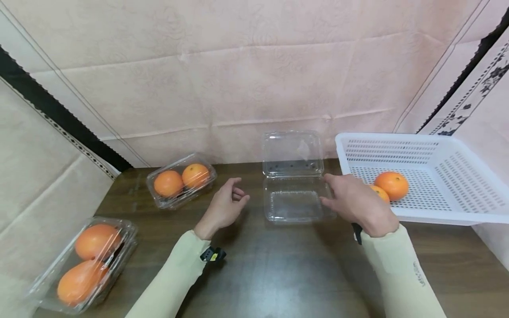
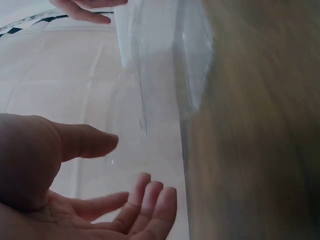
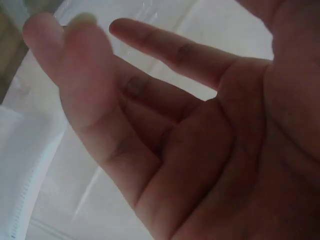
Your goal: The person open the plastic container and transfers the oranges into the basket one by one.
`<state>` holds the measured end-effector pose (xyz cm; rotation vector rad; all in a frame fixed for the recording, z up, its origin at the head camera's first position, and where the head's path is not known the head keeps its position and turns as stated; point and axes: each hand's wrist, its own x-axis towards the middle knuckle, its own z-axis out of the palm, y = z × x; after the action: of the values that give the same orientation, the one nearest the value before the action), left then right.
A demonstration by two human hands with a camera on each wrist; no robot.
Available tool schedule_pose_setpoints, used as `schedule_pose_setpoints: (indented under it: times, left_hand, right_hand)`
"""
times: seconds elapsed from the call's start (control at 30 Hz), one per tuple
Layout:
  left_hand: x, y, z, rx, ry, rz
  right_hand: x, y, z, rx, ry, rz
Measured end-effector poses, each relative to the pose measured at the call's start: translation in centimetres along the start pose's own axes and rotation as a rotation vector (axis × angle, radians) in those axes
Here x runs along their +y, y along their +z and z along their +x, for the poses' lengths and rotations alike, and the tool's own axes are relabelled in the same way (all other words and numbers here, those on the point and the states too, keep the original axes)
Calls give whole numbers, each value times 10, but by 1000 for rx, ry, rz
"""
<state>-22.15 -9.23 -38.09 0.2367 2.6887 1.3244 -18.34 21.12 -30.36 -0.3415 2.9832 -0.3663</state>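
An empty clear plastic clamshell box (image 1: pixel 294 207) lies on the table with its lid (image 1: pixel 293 152) raised at the back. At the box's right edge is my right hand (image 1: pixel 355 201), thumb and forefinger extended; whether they touch the rim I cannot tell. The right wrist view shows nothing gripped by the fingers (image 3: pixel 90 95). Left of the box, my left hand (image 1: pixel 224 207) hovers with loosely bent fingers and holds nothing. In the left wrist view the clear box (image 2: pixel 165 55) lies beyond the left fingertips (image 2: pixel 170 197), apart from them.
Two oranges (image 1: pixel 393 185) sit in a white perforated basket (image 1: pixel 453 216) at right, one partly behind my right hand. A closed clear box (image 1: pixel 180 181) with two oranges stands back left; another closed box (image 1: pixel 85 265) with two oranges is front left. A cloth wall (image 1: pixel 238 88) borders the table.
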Motion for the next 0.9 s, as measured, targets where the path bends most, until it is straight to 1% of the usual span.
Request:
schedule_pose_setpoints:
  times: [0.1, 0.17, 0.23, 0.33, 0.4, 0.43, 0.53, 0.6, 0.67, 0.77, 0.83, 0.9]
  left_hand:
    - [-6, -6, -2, 48, 37, 32]
    - [-9, -10, -4, 93, 68, 62]
    - [-12, -14, -6, 148, 110, 93]
    - [-18, -22, -9, 246, 179, 151]
    - [-24, -27, -12, 311, 208, 183]
    - [-26, -30, -13, 341, 213, 199]
    - [-32, -37, -15, 420, 203, 233]
    - [-36, -42, -15, 467, 178, 248]
    - [-42, -47, -16, 515, 151, 253]
    - [-51, -55, -16, 586, 133, 252]
    - [-57, -61, -17, 594, 118, 264]
    - [-62, -68, -18, 583, 105, 290]
  right_hand:
    - [-5, 7, 3, 15, -2, -22]
    - [-6, 13, 3, 16, 5, -29]
    - [-6, 18, 2, 38, 10, -44]
    - [-5, 27, 0, 86, 17, -64]
    - [-5, 33, -1, 126, 25, -71]
    - [-4, 34, -1, 139, 32, -71]
    - [-4, 38, 0, 152, 65, -40]
    - [-4, 42, 1, 163, 83, -25]
    - [-3, 46, 1, 185, 89, -18]
    - [-3, 52, 0, 238, 76, -36]
    - [-2, 55, 0, 256, 70, -45]
    - [0, 58, 1, 261, 73, -51]
